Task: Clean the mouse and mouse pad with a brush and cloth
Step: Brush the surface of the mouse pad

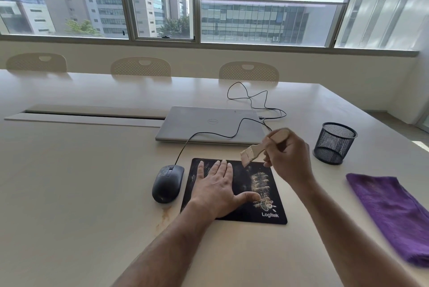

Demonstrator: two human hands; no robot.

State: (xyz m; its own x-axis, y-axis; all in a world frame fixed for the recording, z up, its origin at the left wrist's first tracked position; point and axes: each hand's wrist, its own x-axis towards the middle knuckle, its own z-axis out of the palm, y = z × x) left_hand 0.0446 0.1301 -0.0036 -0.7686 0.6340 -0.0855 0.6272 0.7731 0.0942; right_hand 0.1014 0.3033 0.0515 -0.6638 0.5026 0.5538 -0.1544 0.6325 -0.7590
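The left hand (216, 188) lies flat, fingers spread, on the black mouse pad (234, 191) — crumbs sit just right of its thumb. The right hand (289, 155) grips a wooden brush (260, 148), bristles hovering above the pad's far right corner. The mouse (167, 183) rests beside the pad's left edge — the purple cloth (392, 212) lies well right.

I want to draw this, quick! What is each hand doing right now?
Left hand: open, pressed flat on the mouse pad, holding nothing.
Right hand: closed around the brush handle, bristles just above the pad.
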